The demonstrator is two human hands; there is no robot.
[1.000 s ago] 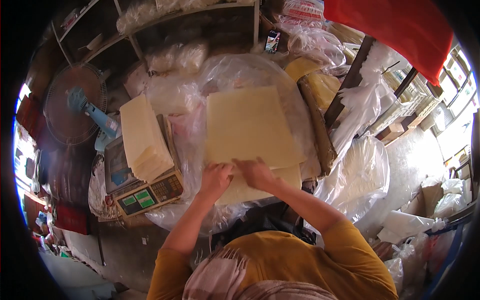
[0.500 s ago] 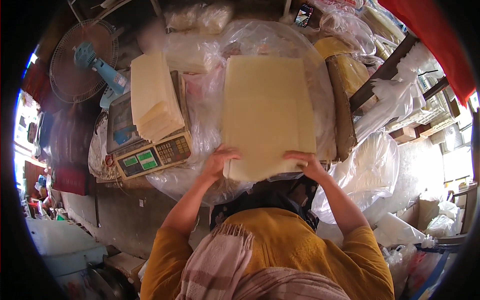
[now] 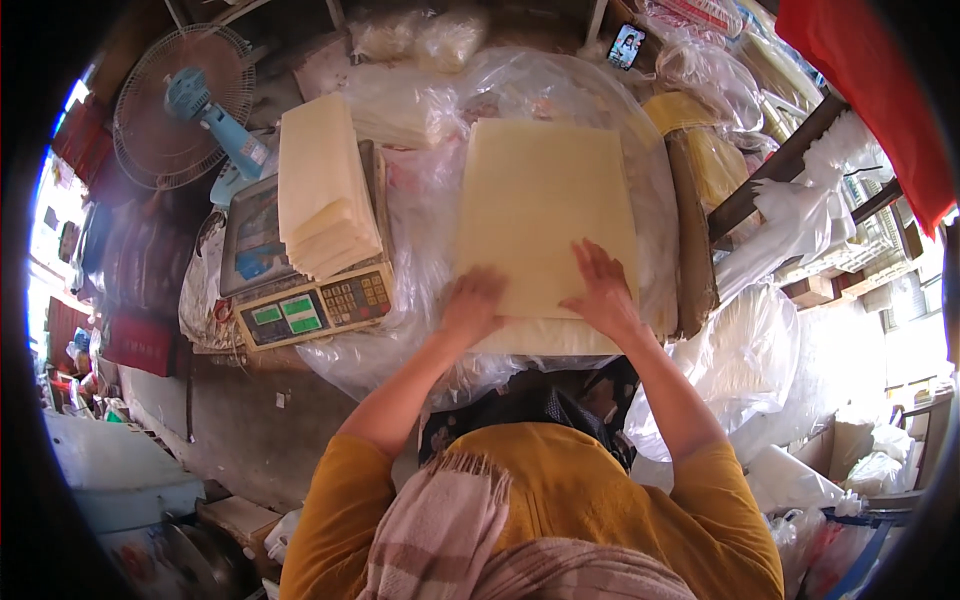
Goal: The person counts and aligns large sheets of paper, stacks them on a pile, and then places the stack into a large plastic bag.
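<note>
A large, thin, pale yellow sheet (image 3: 545,190) lies flat in front of me, apparently on top of similar layers. Close to me, a paler band (image 3: 545,338) shows below a crosswise edge; whether that edge is a fold I cannot tell. My right hand (image 3: 603,292) rests on the sheet's near right part, fingers spread and pointing away from me. Over the near left part is my left hand (image 3: 477,303), blurred, its fingers seemingly stretched out flat. Neither hand grips anything. To the left, a stack of folded pale sheets (image 3: 325,180) sits on a digital scale (image 3: 360,293).
Clear plastic sheeting (image 3: 415,240) covers the work surface. A cardboard edge (image 3: 692,240) stands along the right side. Behind the scale is a blue fan (image 3: 228,140). A phone (image 3: 627,46) stands at the far side, beside plastic bags (image 3: 700,75).
Both hands have left the sheet's near corners and moved forward onto its surface. The paler band has appeared along the near side. The view has shifted slightly.
</note>
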